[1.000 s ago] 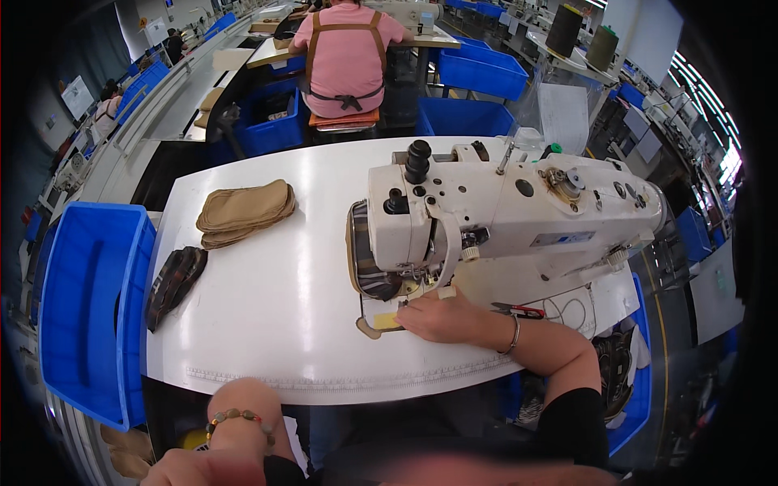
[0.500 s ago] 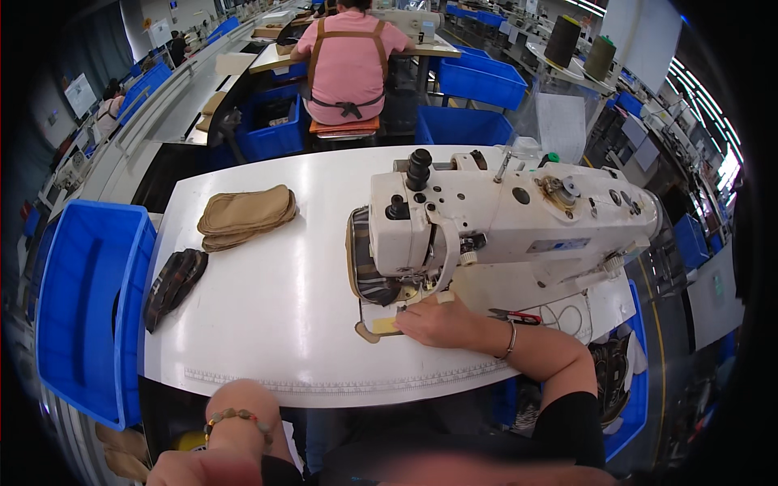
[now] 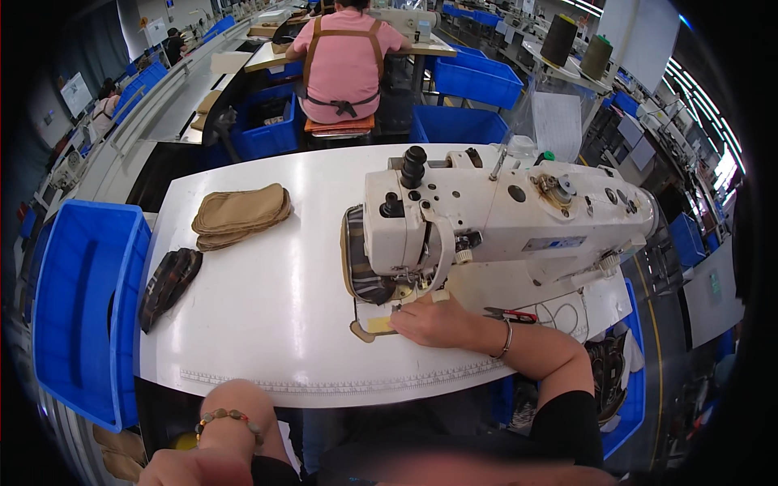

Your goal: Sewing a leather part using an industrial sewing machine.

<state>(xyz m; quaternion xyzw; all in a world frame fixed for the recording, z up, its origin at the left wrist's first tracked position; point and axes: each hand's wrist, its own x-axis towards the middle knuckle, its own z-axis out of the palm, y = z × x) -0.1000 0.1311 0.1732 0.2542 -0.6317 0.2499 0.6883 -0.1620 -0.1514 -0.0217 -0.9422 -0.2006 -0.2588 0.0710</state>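
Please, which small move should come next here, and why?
I would probably bring the left hand to the striped, tan-edged piece, perhaps to steady it: the piece lies partly beneath the sewing machine, only the right hand is close to it, and the left is away.

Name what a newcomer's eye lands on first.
Probably the large white metal sewing machine on the right of the white tabletop, the person's right hand near its needle. Next, the stack of flat tan pieces left of it, and the blue rectangular plastic bin at far left.
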